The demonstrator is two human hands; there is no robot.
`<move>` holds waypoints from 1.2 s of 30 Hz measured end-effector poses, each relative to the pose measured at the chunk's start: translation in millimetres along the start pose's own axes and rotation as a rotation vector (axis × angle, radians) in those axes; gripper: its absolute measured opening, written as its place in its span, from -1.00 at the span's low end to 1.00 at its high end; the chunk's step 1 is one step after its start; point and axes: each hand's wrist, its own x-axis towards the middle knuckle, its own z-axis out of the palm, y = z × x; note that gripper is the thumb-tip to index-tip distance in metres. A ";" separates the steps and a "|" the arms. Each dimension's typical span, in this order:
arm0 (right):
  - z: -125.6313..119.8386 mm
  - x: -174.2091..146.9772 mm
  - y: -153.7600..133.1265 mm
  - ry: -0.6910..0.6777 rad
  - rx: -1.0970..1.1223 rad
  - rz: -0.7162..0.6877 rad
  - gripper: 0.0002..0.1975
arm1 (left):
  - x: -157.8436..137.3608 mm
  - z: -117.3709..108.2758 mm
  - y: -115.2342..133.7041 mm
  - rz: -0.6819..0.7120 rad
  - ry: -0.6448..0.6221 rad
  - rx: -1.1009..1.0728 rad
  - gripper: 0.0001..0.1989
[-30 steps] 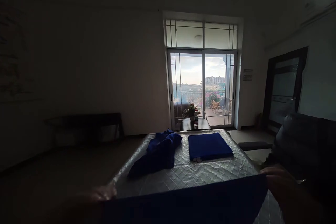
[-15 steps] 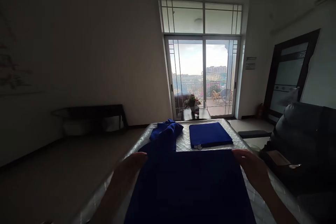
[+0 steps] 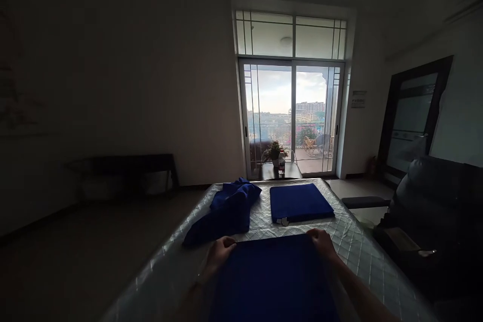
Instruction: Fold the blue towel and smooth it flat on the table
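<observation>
A dark blue cloth [image 3: 271, 282] stretches toward me over the near part of the table, its far edge straight between my hands. My left hand [image 3: 219, 256] pinches its far left corner. At the far right corner, my right hand [image 3: 322, 242] grips the same edge with fingers closed. Beyond it on the right lies a neatly folded blue cloth [image 3: 300, 202] with small white tags at its near edge. A crumpled blue cloth [image 3: 230, 211] is heaped on the left, just past my left hand.
The table has a silvery quilted cover [image 3: 362, 246]. Past its far end stands a small dark table [image 3: 292, 171] with a potted plant [image 3: 275, 153] and a bottle [image 3: 281, 165], before a glass sliding door [image 3: 271, 95]. A dark armchair [image 3: 433, 201] is on the right.
Both hands have come lower and nearer each other, bringing the held cloth's far edge closer to me. More of the crumpled cloth and the quilted cover now shows.
</observation>
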 end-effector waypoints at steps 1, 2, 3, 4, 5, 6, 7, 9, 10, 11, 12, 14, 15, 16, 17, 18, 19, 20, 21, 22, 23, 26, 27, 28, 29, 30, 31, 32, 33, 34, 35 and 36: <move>2.5 2.6 1.8 0.006 -0.016 0.000 -0.82 | 2.9 -0.2 -0.6 0.000 -0.008 0.001 -0.91; 5.2 4.2 4.1 0.013 -0.034 0.001 -0.81 | 5.5 0.2 -1.5 0.001 -0.017 -0.003 -0.90; 8.2 4.9 6.7 0.021 -0.054 0.000 -0.79 | 7.7 1.0 -2.5 0.000 -0.024 -0.007 -0.88; 11.3 4.6 9.3 0.029 -0.075 -0.002 -0.78 | 9.6 2.3 -3.4 -0.004 -0.030 -0.001 -0.86; 14.2 3.6 11.8 0.038 -0.099 -0.006 -0.77 | 11.3 3.9 -4.2 -0.010 -0.032 0.009 -0.84; 16.8 2.3 14.0 0.046 -0.125 -0.011 -0.75 | 12.7 5.6 -4.6 -0.016 -0.032 0.022 -0.82; 19.0 0.9 15.8 0.055 -0.152 -0.017 -0.74 | 13.9 7.4 -4.7 -0.021 -0.032 0.037 -0.81; 21.9 -1.3 17.6 0.070 -0.208 -0.028 -0.74 | 15.5 10.8 -3.6 -0.031 -0.028 0.073 -0.81; 22.6 -1.9 17.7 0.076 -0.234 -0.031 -0.73 | 15.9 12.1 -2.6 -0.035 -0.029 0.093 -0.81; 23.0 -2.2 17.2 0.079 -0.258 -0.036 -0.73 | 16.0 13.0 -1.5 -0.039 -0.030 0.112 -0.81; 23.2 -2.5 16.3 0.081 -0.280 -0.042 -0.71 | 15.8 13.3 -0.3 -0.042 -0.032 0.133 -0.81; 24.0 -3.7 13.9 0.068 -0.312 -0.066 -0.67 | 14.5 11.3 2.0 -0.044 -0.034 0.177 -0.82; 24.6 -5.1 12.8 0.051 -0.320 -0.086 -0.64 | 13.4 9.2 3.3 -0.042 -0.033 0.200 -0.83; 25.5 -7.2 12.0 0.026 -0.324 -0.110 -0.62 | 12.1 6.7 4.7 -0.040 -0.029 0.223 -0.83; 26.6 -9.9 11.6 -0.004 -0.325 -0.136 -0.61 | 10.5 4.4 6.7 -0.036 -0.020 0.249 -0.83; 27.6 -13.1 11.7 -0.035 -0.327 -0.160 -0.61 | 8.6 3.0 9.6 -0.029 -0.005 0.275 -0.83; 28.7 -16.7 12.3 -0.063 -0.329 -0.177 -0.62 | 6.3 3.6 13.8 -0.014 0.016 0.302 -0.81; 29.6 -20.2 13.5 -0.085 -0.334 -0.185 -0.61 | 3.5 6.9 19.7 0.009 0.037 0.327 -0.79; 30.3 -23.5 14.9 -0.100 -0.341 -0.185 -0.60 | 0.2 13.9 27.6 0.043 0.051 0.347 -0.76; 30.9 -26.2 16.6 -0.108 -0.350 -0.180 -0.58 | -3.8 25.0 37.6 0.090 0.051 0.357 -0.75; 31.4 -28.2 18.4 -0.113 -0.359 -0.172 -0.55 | -8.4 40.3 49.4 0.150 0.033 0.359 -0.73; 33.2 -30.4 23.4 -0.125 -0.388 -0.162 -0.50 | -25.7 105.7 90.7 0.360 -0.098 0.322 -0.71; 33.9 -30.3 24.9 -0.133 -0.400 -0.161 -0.49 | -32.2 130.0 103.9 0.416 -0.141 0.310 -0.69; 34.7 -29.9 26.4 -0.144 -0.413 -0.160 -0.48 | -38.4 153.1 115.3 0.464 -0.181 0.298 -0.65; 35.6 -29.5 27.9 -0.156 -0.427 -0.158 -0.46 | -44.0 173.4 124.3 0.505 -0.217 0.288 -0.61; 36.6 -29.1 29.3 -0.168 -0.438 -0.155 -0.44 | -48.6 189.6 130.1 0.535 -0.255 0.292 -0.55; 37.5 -28.6 30.4 -0.182 -0.453 -0.152 -0.42 | -51.8 201.1 132.5 0.553 -0.285 0.309 -0.50; 38.3 -28.2 31.3 -0.198 -0.476 -0.147 -0.40 | -53.7 207.1 131.1 0.557 -0.301 0.345 -0.45; 39.1 -27.8 31.8 -0.215 -0.510 -0.139 -0.40 | -54.0 207.7 126.2 0.544 -0.301 0.396 -0.40; 39.7 -27.4 31.9 -0.233 -0.551 -0.129 -0.39 | -53.0 203.2 117.9 0.520 -0.287 0.459 -0.37; 40.2 -27.1 31.6 -0.252 -0.595 -0.117 -0.39 | -50.8 193.9 106.7 0.492 -0.262 0.525 -0.35; 40.5 -26.8 31.2 -0.269 -0.635 -0.106 -0.38 | -47.7 180.8 93.2 0.469 -0.232 0.584 -0.36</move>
